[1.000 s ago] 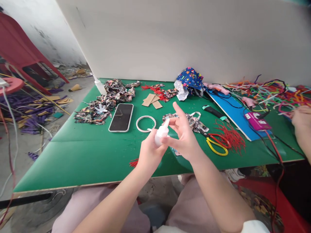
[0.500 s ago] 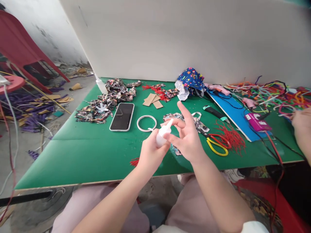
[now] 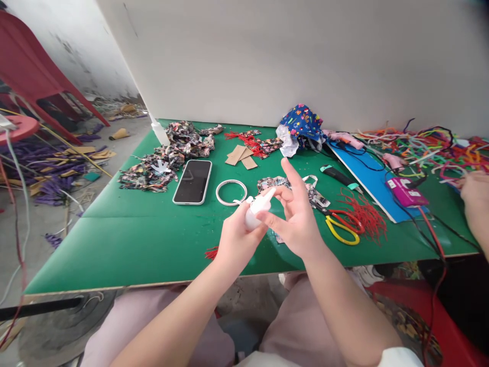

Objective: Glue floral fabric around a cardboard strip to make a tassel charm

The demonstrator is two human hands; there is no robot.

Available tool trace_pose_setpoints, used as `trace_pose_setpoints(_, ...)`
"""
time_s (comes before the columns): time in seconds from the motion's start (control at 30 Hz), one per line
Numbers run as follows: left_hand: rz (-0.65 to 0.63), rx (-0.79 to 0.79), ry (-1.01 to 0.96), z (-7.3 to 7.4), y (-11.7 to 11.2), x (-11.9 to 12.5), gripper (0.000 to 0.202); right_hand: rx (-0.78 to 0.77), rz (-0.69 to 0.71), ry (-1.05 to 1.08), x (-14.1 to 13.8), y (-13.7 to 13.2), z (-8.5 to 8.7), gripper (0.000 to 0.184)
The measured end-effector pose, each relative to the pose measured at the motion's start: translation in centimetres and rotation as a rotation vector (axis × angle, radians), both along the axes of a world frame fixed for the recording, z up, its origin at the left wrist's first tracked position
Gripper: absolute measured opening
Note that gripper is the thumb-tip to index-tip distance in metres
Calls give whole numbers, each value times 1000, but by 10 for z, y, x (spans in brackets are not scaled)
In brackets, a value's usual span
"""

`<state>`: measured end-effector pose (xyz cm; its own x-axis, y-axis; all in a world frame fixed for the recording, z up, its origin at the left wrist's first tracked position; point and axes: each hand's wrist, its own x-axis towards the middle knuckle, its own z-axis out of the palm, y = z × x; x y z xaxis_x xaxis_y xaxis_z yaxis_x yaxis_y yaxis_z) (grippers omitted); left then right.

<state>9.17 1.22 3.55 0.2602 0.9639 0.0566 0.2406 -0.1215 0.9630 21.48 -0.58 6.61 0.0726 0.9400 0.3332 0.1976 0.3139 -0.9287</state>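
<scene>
While your left hand (image 3: 239,233) wraps the white bottle (image 3: 252,219), apparently to steady it above the green table's (image 3: 153,244) near middle, your right hand (image 3: 300,220) curls beside the spout (image 3: 268,198); whether it pinches, I cannot tell.

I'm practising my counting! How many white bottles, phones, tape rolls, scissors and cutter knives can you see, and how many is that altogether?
White bottles: 2
Phone: 1
Tape roll: 1
Scissors: 1 pair
Cutter knife: 1
Total: 6
</scene>
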Motion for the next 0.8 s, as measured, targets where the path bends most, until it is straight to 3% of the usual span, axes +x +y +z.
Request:
trace_pose_setpoints(0.33, -41, -15, -171, -4, -1, 1, 33, 3, 73, 16, -1, -9, 8, 80)
trace_pose_setpoints(0.63, -42, -39, -93, -2, -1, -1, 16, 4, 86, 63, -1, -8, 9, 83)
trace_pose_setpoints(0.8, -42, -36, -76, 0, 0, -1, 14, -72, 114, 33, 2, -9, 17, 85)
